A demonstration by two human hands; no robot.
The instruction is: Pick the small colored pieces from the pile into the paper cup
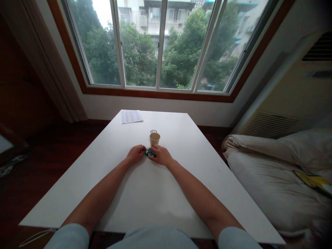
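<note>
On the white table (181, 193), a small heap of multicoloured pieces (150, 153), mostly green and blue, lies between my hands. They look like beads or tiny blocks, too small to tell which. My left hand (136, 154) rests at the heap's left side, its fingers curled in and closed; whatever is in them is hidden. On the right side my right hand (162, 155) curves around the heap, thumb and fingers apart. A light brown paper cup (155, 138) stands upright just beyond my right hand. Behind the cup sits a thin looped cord or ring (153, 131).
Printed papers (132, 116) lie at the table's far left corner. Past the far edge is a wall with a window (158, 45). A beige padded seat or bedding (259, 180) is to the right, and a pale curtain (49, 58) hangs at left.
</note>
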